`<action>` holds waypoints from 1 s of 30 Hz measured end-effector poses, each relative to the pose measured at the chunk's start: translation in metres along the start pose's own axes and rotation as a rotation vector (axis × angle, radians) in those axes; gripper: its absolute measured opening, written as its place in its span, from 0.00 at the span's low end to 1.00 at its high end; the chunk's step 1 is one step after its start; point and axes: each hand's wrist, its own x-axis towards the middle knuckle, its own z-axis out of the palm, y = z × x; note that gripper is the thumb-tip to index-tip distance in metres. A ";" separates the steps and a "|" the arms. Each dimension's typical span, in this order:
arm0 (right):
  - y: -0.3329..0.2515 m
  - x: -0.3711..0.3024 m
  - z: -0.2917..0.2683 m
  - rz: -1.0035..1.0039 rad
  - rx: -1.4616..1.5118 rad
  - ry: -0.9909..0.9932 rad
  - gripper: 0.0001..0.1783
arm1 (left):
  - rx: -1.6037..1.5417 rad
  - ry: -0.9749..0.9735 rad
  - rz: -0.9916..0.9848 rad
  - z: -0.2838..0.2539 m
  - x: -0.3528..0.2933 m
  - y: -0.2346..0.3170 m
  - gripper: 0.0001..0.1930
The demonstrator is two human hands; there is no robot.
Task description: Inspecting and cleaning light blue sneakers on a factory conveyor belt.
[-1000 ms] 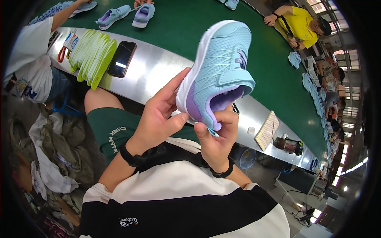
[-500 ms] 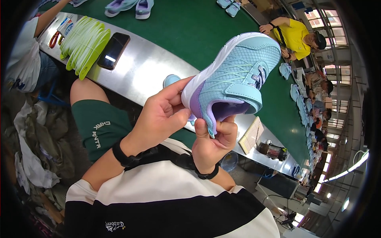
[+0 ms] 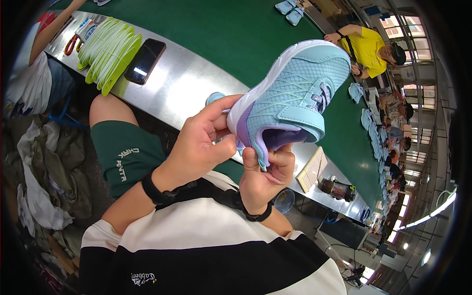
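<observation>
Slanting toe-first toward the frame's upper right, the light-blue shoe [image 3: 297, 91] has its heel [image 3: 242, 122] clasped by the left hand [image 3: 199, 142], its collar [image 3: 258, 142] pinched by the right hand [image 3: 265, 183].

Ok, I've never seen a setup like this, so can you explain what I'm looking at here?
There's no machine: these are a person's bare hands, seen from above by the left of two head-worn fisheye cameras, whose wide lens bends straight edges.

The left hand holds the sole near the heel of a light-blue and purple shoe, while the right hand pinches its heel collar.

Beyond them, a metal ledge borders a green tabletop. On the ledge lie a lime-green and white bundle, a phone, a pale rectangular pad and a jar-like container. Across the green top is someone in yellow.
</observation>
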 end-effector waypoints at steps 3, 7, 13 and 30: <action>0.000 0.001 0.001 0.003 0.005 -0.003 0.16 | 0.041 -0.006 -0.022 -0.002 -0.001 0.002 0.29; 0.000 0.002 0.002 -0.009 0.003 -0.001 0.17 | -0.029 -0.005 -0.033 -0.004 0.000 0.004 0.29; 0.002 0.000 0.002 -0.038 -0.021 -0.007 0.18 | -0.004 0.004 -0.009 -0.006 -0.002 0.002 0.28; 0.003 0.001 0.003 0.065 0.077 -0.009 0.16 | 0.056 0.041 0.004 -0.015 -0.002 -0.004 0.28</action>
